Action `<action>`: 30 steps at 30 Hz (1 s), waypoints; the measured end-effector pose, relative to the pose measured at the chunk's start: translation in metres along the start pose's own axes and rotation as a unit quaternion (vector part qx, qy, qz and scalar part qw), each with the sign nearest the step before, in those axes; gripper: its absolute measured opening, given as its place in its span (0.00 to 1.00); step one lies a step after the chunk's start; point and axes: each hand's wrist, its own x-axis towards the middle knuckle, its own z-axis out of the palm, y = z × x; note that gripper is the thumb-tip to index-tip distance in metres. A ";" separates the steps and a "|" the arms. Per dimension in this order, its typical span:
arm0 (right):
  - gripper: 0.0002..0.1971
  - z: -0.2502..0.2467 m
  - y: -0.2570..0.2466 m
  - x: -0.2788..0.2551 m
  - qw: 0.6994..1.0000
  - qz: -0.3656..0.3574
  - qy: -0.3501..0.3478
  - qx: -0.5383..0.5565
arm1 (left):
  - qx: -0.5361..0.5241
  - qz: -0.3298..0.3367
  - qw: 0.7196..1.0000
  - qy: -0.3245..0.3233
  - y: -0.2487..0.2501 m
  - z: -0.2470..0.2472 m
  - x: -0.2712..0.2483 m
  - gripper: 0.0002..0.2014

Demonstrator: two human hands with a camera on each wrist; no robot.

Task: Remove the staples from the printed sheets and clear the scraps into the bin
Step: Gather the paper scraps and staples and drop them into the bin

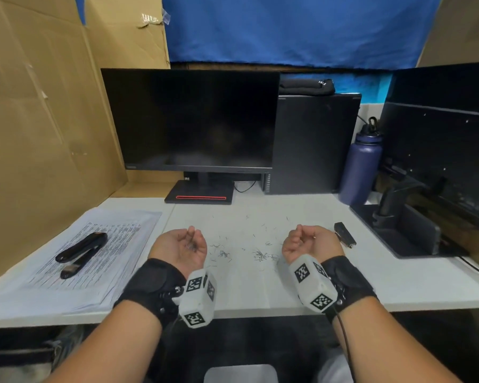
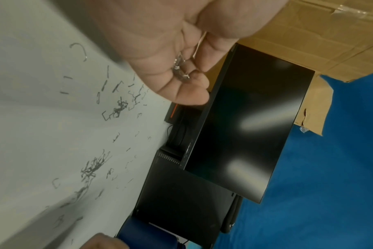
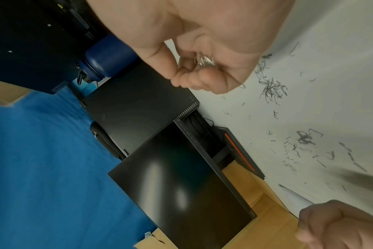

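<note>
Both hands hover palm-up just above the white desk [image 1: 260, 288]. My left hand [image 1: 190, 240] cups a small clump of bent staples [image 2: 179, 71] under its curled fingers. My right hand [image 1: 302, 236] does the same with another clump of staples [image 3: 205, 61]. Between the hands, several loose staples [image 1: 260, 255] lie scattered on the desk in small piles. The printed sheets [image 1: 116, 244] are stacked at the left, with a black stapler [image 1: 80, 248] on top. A small black staple remover [image 1: 344, 234] rests just right of my right hand.
A dark monitor [image 1: 194, 120] and a black computer case [image 1: 313, 145] stand at the back, with a blue bottle [image 1: 361, 167] beside them. A black tray-like stand [image 1: 404, 239] fills the right side. Cardboard walls off the left. A pale grey object [image 1: 241, 374] sits below the desk edge.
</note>
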 end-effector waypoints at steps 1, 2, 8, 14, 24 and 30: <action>0.05 -0.002 0.000 -0.001 1.000 0.003 -0.010 -0.001 | 0.013 -0.002 1.000 -0.010 0.000 -0.002 0.000 0.11; 0.06 -0.004 -0.001 -0.004 1.000 0.006 -0.021 0.004 | 0.026 -0.006 0.999 -0.021 0.001 -0.002 -0.001 0.13; 0.16 -0.017 -0.012 -0.044 0.988 0.076 -0.132 -0.033 | 0.205 -0.096 0.969 -0.099 -0.001 0.005 -0.030 0.22; 0.17 -0.046 0.030 -0.070 0.884 0.256 -0.338 -0.199 | 0.408 -0.264 0.859 -0.163 -0.051 -0.040 -0.073 0.15; 0.16 -0.162 0.138 0.008 0.842 0.340 -0.001 -0.419 | 0.450 -0.291 0.842 0.057 -0.123 -0.175 0.022 0.19; 0.16 -0.224 0.161 0.079 0.906 0.227 0.237 -0.267 | 0.392 -0.254 0.870 0.160 -0.160 -0.217 0.078 0.20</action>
